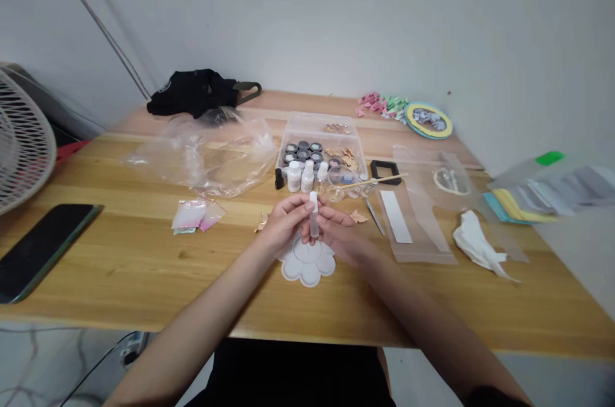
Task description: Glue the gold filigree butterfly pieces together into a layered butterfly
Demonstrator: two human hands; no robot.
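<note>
A small clear plastic bottle (pixel 314 218) with a white cap stands upright between my hands, above the table. My left hand (pixel 286 222) grips it from the left, and the fingers of my right hand (pixel 336 232) press on it from the right. Just below my hands lies a white flower-shaped palette (pixel 307 264). Its upper part is hidden by my hands. Small gold flakes (pixel 262 222) lie next to my left hand, and another gold piece (pixel 358 216) lies next to my right hand.
On the wooden table (pixel 144 279) stand a clear box of pigment pots (pixel 317 138) and white bottles (pixel 294 176). Around them lie a metal tool (pixel 373 215), pink sachets (pixel 196 215), plastic bags (pixel 202 160), a phone (pixel 43 252) and a tissue (pixel 478 247). A fan (pixel 24 141) stands at left.
</note>
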